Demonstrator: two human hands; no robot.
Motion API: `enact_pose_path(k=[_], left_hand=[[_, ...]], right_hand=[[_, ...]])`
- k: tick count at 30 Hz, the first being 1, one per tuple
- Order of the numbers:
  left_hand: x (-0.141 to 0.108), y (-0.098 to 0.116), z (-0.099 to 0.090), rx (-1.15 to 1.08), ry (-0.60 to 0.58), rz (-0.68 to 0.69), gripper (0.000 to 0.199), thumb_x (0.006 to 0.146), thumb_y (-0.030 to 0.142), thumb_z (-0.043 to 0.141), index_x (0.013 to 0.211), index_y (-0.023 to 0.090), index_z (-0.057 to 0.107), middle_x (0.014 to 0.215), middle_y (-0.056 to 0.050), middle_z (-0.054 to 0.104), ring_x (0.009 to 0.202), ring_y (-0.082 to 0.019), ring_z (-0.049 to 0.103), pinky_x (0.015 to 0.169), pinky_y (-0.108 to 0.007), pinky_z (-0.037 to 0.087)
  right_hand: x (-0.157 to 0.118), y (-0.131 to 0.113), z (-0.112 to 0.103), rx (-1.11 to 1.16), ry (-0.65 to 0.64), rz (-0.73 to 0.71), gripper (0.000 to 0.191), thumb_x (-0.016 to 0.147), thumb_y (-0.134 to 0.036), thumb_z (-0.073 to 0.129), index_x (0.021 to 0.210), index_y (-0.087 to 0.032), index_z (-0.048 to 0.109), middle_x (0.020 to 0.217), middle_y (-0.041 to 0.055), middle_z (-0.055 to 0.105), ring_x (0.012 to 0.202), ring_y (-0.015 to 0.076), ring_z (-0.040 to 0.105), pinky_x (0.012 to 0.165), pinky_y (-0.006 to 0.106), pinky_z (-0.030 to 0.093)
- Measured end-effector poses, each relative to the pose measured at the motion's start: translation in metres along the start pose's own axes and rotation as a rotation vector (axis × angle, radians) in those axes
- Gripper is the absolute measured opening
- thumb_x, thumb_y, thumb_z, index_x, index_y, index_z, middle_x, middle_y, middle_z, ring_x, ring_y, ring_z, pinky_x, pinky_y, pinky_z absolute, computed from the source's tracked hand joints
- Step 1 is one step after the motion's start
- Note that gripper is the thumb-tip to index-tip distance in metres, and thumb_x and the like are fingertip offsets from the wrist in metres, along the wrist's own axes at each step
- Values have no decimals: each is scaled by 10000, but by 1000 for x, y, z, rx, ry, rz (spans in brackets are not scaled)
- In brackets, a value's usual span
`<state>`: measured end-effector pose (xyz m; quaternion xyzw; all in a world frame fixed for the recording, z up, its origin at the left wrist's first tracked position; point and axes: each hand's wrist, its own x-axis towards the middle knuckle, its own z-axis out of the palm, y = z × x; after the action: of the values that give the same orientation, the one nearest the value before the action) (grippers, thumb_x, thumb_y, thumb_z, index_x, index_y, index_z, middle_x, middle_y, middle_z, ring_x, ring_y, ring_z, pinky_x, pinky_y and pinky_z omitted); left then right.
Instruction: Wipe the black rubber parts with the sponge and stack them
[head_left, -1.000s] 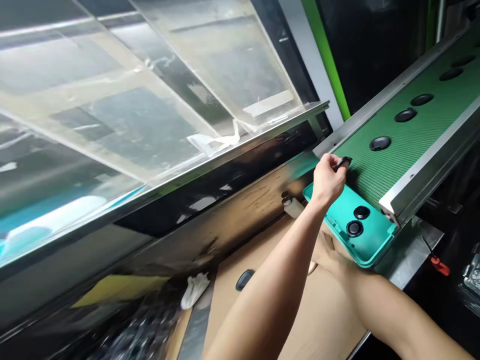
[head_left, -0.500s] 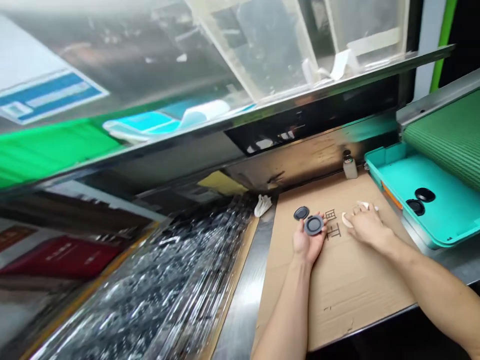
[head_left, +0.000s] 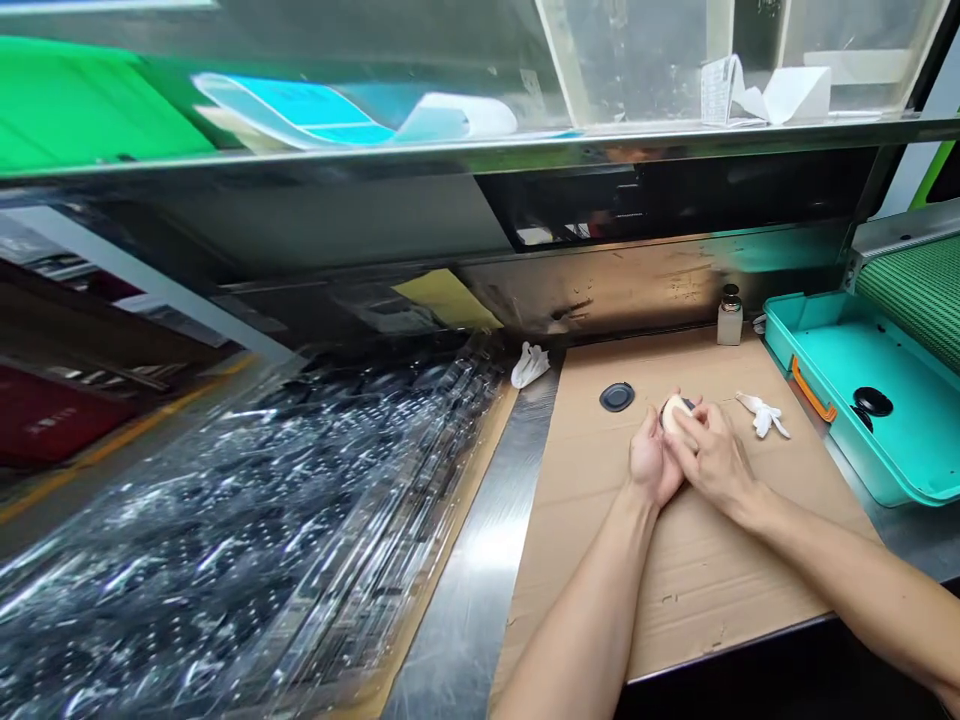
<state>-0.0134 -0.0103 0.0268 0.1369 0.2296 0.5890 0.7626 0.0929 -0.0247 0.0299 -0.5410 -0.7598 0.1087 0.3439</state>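
Note:
My left hand (head_left: 651, 462) is closed around a round dark grey lid with a raised rim, now mostly covered. Against its face my right hand (head_left: 716, 460) presses a cream-coloured round pad (head_left: 677, 412), pinched between thumb and fingers. Both hands meet above the cardboard sheet (head_left: 585, 520). Just left of them a second dark lid (head_left: 617, 397) lies flat on the cardboard. A crumpled white cloth or tissue (head_left: 765, 415) rests to the right of my right hand.
A turquoise tray (head_left: 892, 470) with black round pieces (head_left: 874, 401) stands at right, beside a green conveyor belt (head_left: 919, 300). A small bottle (head_left: 730, 318) stands at the back. Clear plastic trays of dark parts (head_left: 247, 520) fill the left. A metal shelf edge (head_left: 450, 160) crosses above.
My right hand has picked up the cream pad from the cardboard and moved left to the lid in my left hand. The white cloth is now uncovered. The camera view has levelled.

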Motion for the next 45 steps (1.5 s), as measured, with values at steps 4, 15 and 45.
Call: enact_pose_path(k=[4, 15, 45], left_hand=[[-1, -2, 3, -7, 9, 22, 357, 1024, 332, 432, 1323, 238, 600, 1372, -102, 657, 1290, -261, 622, 1139, -482, 463], [0, 2, -1, 6, 72, -26, 408, 1042, 375, 378, 1194, 155, 686, 1277, -152, 703, 1268, -265, 631, 1102, -460, 503], [1, -7, 3, 55, 77, 55, 375, 1050, 335, 389, 1105, 160, 716, 1225, -122, 721, 1234, -244, 643, 1096, -425, 509]], right_hand=[[10, 3, -9, -75, -10, 59, 340, 1007, -376, 536, 1269, -233, 699, 1046, 110, 563, 985, 249, 566, 885, 353, 490], [10, 13, -7, -119, -64, -86, 337, 995, -335, 547, 1295, -264, 683, 1117, 113, 599, 1058, 258, 531, 960, 369, 447], [20, 30, -21, 256, -145, 36, 274, 944, -331, 599, 1191, -221, 646, 1105, 48, 751, 1006, 211, 695, 882, 292, 487]])
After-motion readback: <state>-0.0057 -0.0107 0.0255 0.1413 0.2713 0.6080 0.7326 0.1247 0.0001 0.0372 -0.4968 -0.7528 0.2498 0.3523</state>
